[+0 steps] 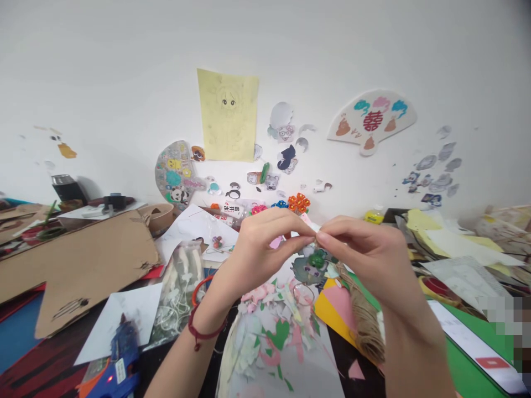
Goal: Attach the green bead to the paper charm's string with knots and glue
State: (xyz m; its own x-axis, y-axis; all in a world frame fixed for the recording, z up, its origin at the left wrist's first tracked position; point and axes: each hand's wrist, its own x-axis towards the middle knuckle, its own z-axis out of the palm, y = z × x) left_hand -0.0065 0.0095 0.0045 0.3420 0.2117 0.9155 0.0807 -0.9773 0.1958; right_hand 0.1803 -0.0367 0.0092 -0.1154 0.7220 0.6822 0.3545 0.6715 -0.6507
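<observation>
Both of my hands meet in the middle of the view, fingertips nearly touching. My left hand pinches with thumb and forefinger, a red cord bracelet on its wrist. Opposite it, my right hand is pinched too. What lies between the fingertips is too small to make out. Just below them hangs a small charm with a cartoon face and a green piece on it. A thin ring shows beneath the charm. Pink, green and pale paper scraps cover a white sheet under my hands.
Cardboard and a blue glue gun lie left, beside a plastic bag. Right are a twine roll, a phone and papers. Behind stand bead flowers and a wall with drawings.
</observation>
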